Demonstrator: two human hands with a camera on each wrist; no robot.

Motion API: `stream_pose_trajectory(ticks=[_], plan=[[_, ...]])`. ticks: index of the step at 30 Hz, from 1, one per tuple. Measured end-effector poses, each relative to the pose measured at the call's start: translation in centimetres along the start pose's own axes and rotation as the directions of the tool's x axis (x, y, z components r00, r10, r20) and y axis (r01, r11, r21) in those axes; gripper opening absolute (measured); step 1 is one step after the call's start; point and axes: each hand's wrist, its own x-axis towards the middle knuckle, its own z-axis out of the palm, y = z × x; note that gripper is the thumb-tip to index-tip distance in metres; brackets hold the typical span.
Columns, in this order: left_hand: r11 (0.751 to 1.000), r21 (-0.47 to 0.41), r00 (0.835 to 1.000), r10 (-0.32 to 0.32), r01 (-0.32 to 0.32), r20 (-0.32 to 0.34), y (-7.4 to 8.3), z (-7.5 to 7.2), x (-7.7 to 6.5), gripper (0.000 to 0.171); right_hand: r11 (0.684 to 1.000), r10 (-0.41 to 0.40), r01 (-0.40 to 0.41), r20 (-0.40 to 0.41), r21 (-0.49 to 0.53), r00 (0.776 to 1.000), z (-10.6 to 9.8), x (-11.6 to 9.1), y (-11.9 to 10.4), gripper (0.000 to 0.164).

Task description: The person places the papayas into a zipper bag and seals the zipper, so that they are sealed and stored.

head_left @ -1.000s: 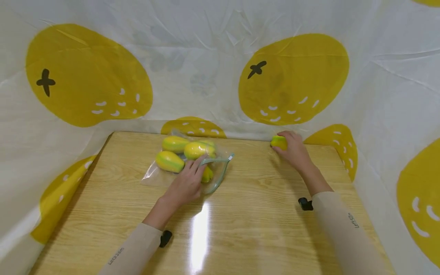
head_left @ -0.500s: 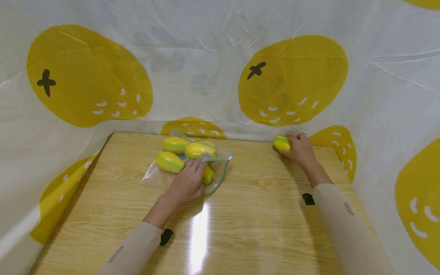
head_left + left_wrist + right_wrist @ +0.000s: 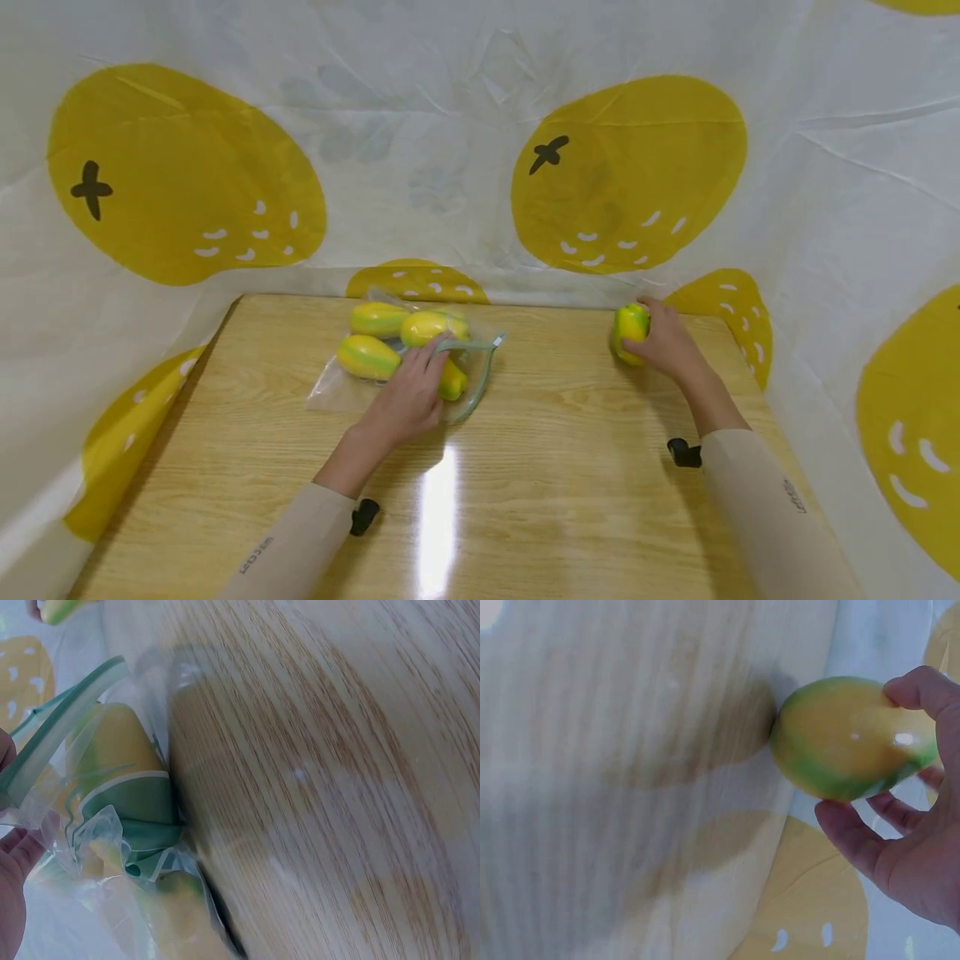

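My left hand (image 3: pixel 405 400) pinches the open mouth of a clear zip bag (image 3: pixel 486 375), which lies on the table at centre-left. Its green zip edge (image 3: pixel 64 724) runs up from my fingers in the left wrist view. Several yellow-green papayas (image 3: pixel 367 357) lie inside the bag, one partly covered by my left hand. At the back right, my right hand (image 3: pixel 671 346) grips another papaya (image 3: pixel 630 329) between thumb and fingers. In the right wrist view this papaya (image 3: pixel 847 739) has its rounded end at the table surface.
The wooden table (image 3: pixel 540 483) ends at the back against a white cloth (image 3: pixel 427 167) printed with large yellow fruit. The cloth also stands along both sides. A bright light reflection lies on the tabletop near the front.
My right hand has shifted slightly right and turned the papaya from lying sideways to standing more on end. The left hand and the bag have hardly moved.
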Motion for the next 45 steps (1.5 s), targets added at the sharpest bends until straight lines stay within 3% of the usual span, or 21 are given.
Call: stream_pose_trajectory(ticks=[6, 14, 21, 29, 42, 45], plan=[[1.0, -0.018, 1.0, -0.002, 0.002, -0.016, -0.1, 0.0, 0.0, 0.073, 0.991, -0.076, 0.073, 0.023, 0.114, 0.997, 0.0, -2.1, -0.5, 0.089], [0.999, -0.028, 1.0, -0.02, 0.02, 0.007, -0.1, 0.1, 0.0, 0.077, 0.959, -0.038, 0.023, 0.046, 0.281, 0.998, 0.2, -4.9, -1.1, 0.084], [0.999, -0.023, 1.0, -0.026, 0.026, 0.016, 0.0, 0.1, 0.1, 0.08, 0.859, -0.066, 0.013, 0.087, 0.512, 0.994, 1.4, -6.7, -2.2, 0.081], [1.0, -0.019, 1.0, -0.019, 0.019, -0.006, 0.1, 0.2, 0.2, 0.08, 0.903, -0.156, 0.127, 0.037, 0.41, 0.987, 3.8, -8.4, -4.5, 0.067], [1.0, -0.02, 0.999, -0.015, 0.014, -0.042, 0.4, 0.7, 0.7, 0.077, 0.768, -0.271, 0.189, 0.043, 0.611, 0.962, 7.9, -8.2, -10.2, 0.061], [1.0, -0.019, 0.999, -0.02, 0.019, -0.049, 0.7, 0.9, 0.8, 0.076, 0.764, -0.271, 0.194, 0.033, 0.615, 0.962, 8.7, -8.1, -11.4, 0.062]])
